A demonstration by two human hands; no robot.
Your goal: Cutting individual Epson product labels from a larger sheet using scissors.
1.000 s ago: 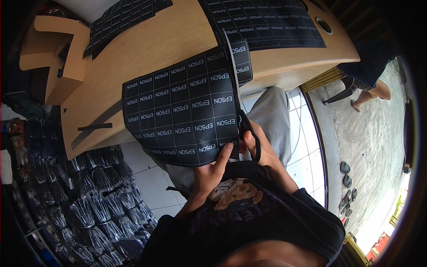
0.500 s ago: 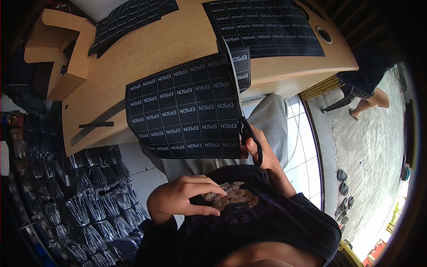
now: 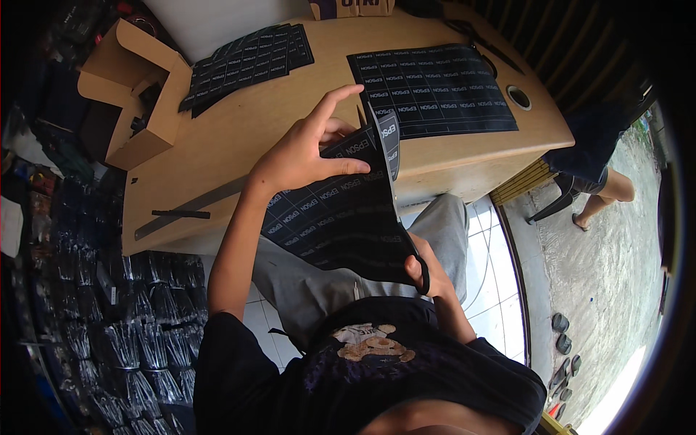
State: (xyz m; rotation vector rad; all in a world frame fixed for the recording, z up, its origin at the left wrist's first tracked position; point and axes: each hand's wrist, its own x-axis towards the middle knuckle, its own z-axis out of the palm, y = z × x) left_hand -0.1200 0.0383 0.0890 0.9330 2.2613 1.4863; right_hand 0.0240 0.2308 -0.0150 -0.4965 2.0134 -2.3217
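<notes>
left hand (image 3: 301, 156) pinches label sheet (image 3: 341, 217) top, right hand (image 3: 424, 272) grips scissors (image 3: 423, 270) at its lower edge; sheet sags, so the cut could wander off the grid line.

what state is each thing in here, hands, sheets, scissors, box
left hand: raised, fingers spread, pinching the top of the held sheet
right hand: fingers through the scissors' loops
held black label sheet: lifted off the desk, partly cut, a narrow strip hanging off its right side
scissors: in hand, blades hidden by the sheet
black sheets on the desk: lying flat
cardboard box: open, flaps up
</notes>
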